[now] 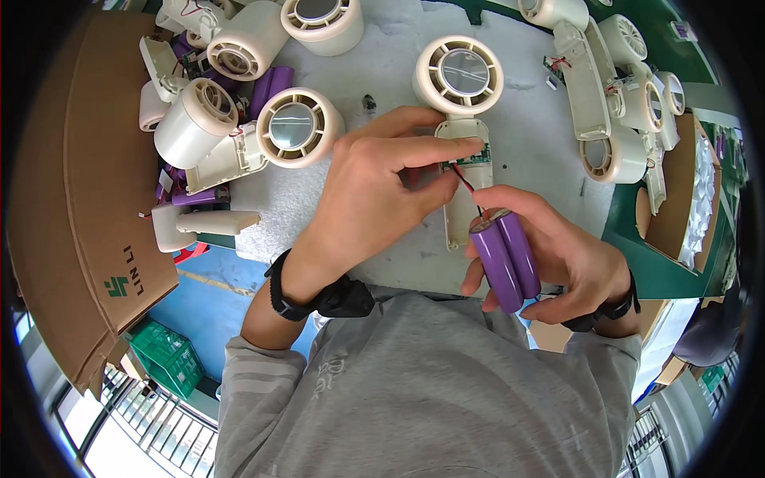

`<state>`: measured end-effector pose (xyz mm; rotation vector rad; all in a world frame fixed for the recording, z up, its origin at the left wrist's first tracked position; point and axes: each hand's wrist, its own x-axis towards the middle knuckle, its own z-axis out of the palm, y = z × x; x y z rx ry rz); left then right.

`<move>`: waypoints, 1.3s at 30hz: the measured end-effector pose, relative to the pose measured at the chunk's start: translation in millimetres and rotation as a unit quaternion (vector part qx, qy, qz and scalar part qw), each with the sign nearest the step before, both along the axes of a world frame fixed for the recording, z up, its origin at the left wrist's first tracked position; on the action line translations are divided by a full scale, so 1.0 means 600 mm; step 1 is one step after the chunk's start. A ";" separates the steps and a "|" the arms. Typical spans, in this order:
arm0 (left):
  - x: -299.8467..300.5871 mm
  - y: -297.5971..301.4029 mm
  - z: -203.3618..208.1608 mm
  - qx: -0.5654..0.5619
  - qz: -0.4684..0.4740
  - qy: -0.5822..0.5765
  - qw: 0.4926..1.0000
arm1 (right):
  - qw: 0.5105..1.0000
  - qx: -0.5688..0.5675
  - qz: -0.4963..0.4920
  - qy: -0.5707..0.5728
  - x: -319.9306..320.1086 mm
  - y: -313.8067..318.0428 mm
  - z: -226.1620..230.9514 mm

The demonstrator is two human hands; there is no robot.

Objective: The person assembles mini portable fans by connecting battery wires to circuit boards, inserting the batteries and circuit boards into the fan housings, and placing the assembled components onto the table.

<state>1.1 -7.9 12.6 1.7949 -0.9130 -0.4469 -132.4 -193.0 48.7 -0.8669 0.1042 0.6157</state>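
Head view: right hand (pixel 580 261) wraps around purple batteries (pixel 497 264).

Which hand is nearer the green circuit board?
Left. The left hand is at the green circuit board; the right hand is below and right of it, holding purple battery cells.

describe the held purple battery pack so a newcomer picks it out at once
Start at the grey shirt at the bottom, then up to the right hand. It holds the battery pack, two purple cylinders side by side, with red and black wires at its top. Unlike the purple cells at left, it is held.
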 end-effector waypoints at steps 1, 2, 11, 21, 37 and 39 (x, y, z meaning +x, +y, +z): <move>0.000 0.001 0.001 -0.003 -0.006 -0.015 1.000 | 1.000 -0.005 0.007 0.012 0.001 -0.002 0.003; 0.000 0.001 0.001 -0.006 -0.011 -0.029 0.999 | 1.000 -0.010 0.014 0.024 0.002 -0.003 0.006; 0.005 0.003 -0.005 -0.016 -0.037 -0.089 0.995 | 0.827 -0.403 -0.041 -0.389 0.004 -0.001 -0.012; 0.002 0.004 0.000 -0.010 -0.042 -0.114 0.993 | 0.705 -0.514 -0.100 -0.478 0.006 0.031 -0.038; 0.006 0.007 0.005 0.006 -0.054 -0.137 0.989 | 0.619 -0.613 -0.108 -0.479 -0.005 0.043 -0.053; 0.006 0.007 0.006 0.007 -0.054 -0.133 0.990 | 0.617 -0.611 -0.134 -0.477 -0.009 0.046 -0.056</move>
